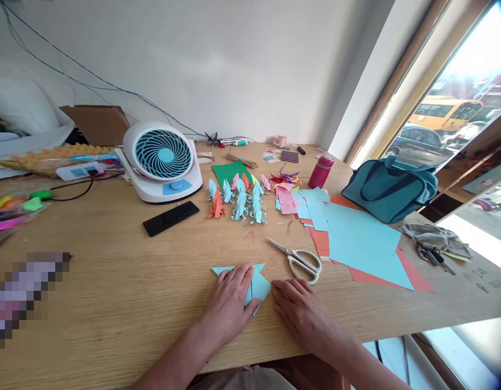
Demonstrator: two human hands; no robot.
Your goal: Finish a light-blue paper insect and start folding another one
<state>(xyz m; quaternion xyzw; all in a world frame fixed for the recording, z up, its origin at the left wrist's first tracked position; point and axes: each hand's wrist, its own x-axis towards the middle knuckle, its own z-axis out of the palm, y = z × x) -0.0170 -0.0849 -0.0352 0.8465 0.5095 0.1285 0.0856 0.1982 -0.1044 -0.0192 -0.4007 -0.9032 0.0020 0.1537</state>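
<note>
A piece of light-blue folded paper (259, 286) lies on the table in front of me, pointed at its corners and creased down the middle. My left hand (234, 292) holds it down, fingers over its left part and thumb on its lower edge. My right hand (297, 306) rests on the table with extended fingers, its fingertips at the paper's right corner. Just beyond my right hand lie scissors (305, 264) with white handles, blades pointing up and left. Several folded paper figures (241, 205), mostly light blue with some orange and pink, stand in rows farther back.
Large blue sheets (359, 238) overlap orange ones on the right, near a teal bag (390, 189), keys (435, 257) and a red bottle (321, 172). A white fan (163, 162) stands behind a black phone (171, 218). Green paper (228, 173) lies behind the figures.
</note>
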